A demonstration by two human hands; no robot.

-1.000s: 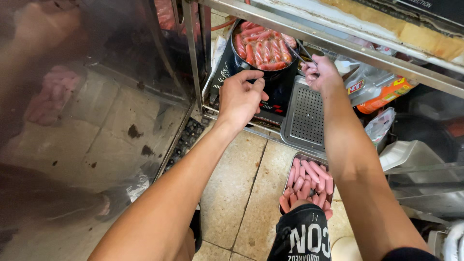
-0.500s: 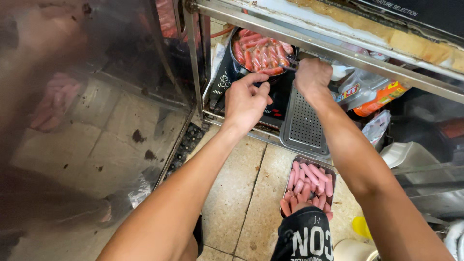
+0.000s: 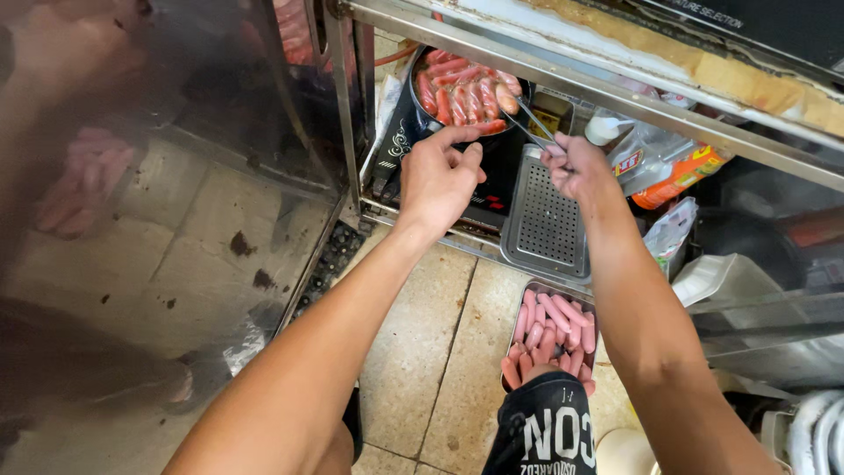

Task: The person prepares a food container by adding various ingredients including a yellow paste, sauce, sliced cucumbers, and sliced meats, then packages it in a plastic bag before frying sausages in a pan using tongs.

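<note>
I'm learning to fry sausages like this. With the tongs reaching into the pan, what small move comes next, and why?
Probably close the tongs on the browner sausage at the pan's right edge and turn it. The right hand holds the tongs with their tips at that sausage, and the left hand is at the pan's near rim, seemingly steadying it.

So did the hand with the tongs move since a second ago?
Yes. The right hand has moved from beside the perforated metal tray toward the pan of sausages, so the tongs now reach into the pan.
</note>
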